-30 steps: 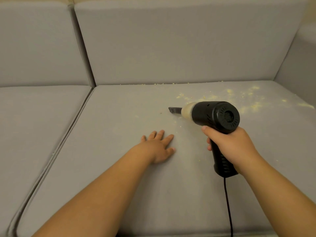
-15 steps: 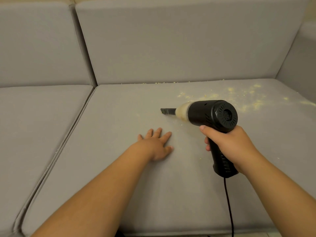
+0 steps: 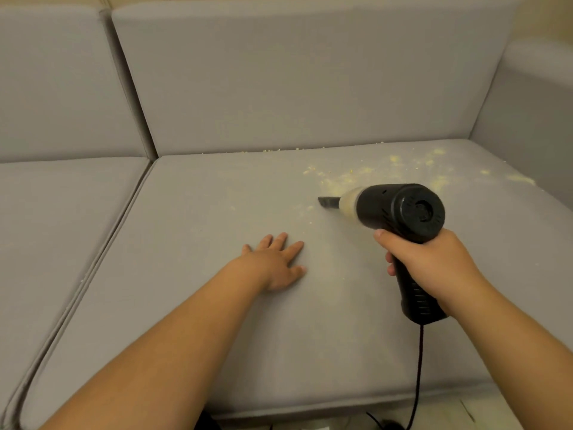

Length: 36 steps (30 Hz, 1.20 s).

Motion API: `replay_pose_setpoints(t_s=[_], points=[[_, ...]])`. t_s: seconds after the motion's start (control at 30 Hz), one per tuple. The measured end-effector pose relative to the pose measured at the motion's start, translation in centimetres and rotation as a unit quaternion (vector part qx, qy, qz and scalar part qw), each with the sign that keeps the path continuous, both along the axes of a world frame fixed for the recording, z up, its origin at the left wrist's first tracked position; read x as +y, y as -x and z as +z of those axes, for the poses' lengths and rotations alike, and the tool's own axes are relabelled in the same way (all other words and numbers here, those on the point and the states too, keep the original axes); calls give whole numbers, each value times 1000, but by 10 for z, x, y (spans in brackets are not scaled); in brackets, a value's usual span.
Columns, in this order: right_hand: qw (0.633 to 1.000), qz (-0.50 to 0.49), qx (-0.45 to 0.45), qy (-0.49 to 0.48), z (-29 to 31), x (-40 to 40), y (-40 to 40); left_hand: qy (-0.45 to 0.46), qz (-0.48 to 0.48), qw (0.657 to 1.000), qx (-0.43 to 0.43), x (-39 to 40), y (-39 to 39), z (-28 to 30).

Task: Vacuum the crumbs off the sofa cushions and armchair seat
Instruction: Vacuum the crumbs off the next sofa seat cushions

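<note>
No readable text, label, brand, number or sign anywhere in view. Rear cap of handheld vacuum [image 3: 400, 209] shows raised moulded marks around centre ring; too blurred to tell letters from ribs. Handle grip: plain ridges only. Sofa seat cushion [image 3: 217, 305], back cushions: bare grey fabric, no tag seen.
</note>
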State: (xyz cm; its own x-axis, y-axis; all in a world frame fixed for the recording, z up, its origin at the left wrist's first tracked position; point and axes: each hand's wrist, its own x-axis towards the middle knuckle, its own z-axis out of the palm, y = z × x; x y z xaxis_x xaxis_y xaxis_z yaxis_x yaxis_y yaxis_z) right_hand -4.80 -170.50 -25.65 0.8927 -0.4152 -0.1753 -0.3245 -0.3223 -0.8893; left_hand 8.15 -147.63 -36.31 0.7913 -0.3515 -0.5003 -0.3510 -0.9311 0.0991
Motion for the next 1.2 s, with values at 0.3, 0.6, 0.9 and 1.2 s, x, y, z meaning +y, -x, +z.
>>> replay_pose_setpoints(t_s=[0.3,0.6,0.9,1.2], points=[[999,32,-6,24,2,14,-2,-13,24,1000,4,12,2,5],[996,49,0,69,9,17,9,-24,29,999,10,10,15,10],[998,63,23,-15,19,16,35,-29,20,999,4,2,34,9],[999,37,26,13,26,12,44,-29,40,999,10,9,41,11]])
